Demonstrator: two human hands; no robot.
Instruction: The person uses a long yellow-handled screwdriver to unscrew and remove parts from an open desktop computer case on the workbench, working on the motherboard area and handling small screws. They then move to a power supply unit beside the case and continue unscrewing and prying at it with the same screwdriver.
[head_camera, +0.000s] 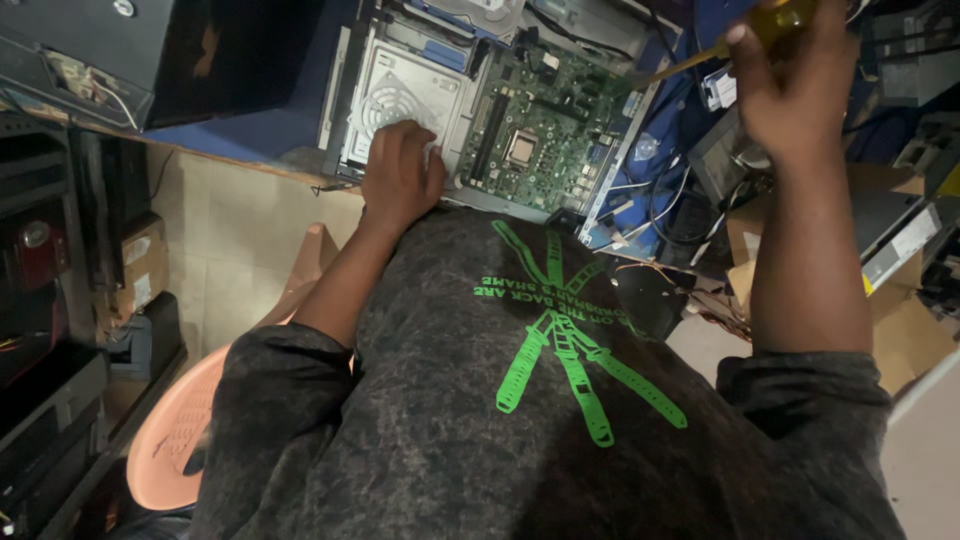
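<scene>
An opened desktop computer case (400, 90) lies on a blue table, its green motherboard (545, 130) with a bare processor socket exposed. My left hand (400, 175) rests on the grey metal drive cage with the round vent grille, fingers curled over its near edge. Raised at the upper right, my right hand (790, 85) grips a screwdriver (740, 40) with a yellow handle; its shaft points left and down toward the right edge of the motherboard. My dark shirt with a green print fills the lower half of the view.
A black computer tower (150, 50) stands at the upper left. Loose cables (660, 195) and parts crowd the table right of the case. Cardboard boxes (900, 320) sit at the right, dark shelving (50, 300) at the left, and a pink plastic chair (190, 420) below.
</scene>
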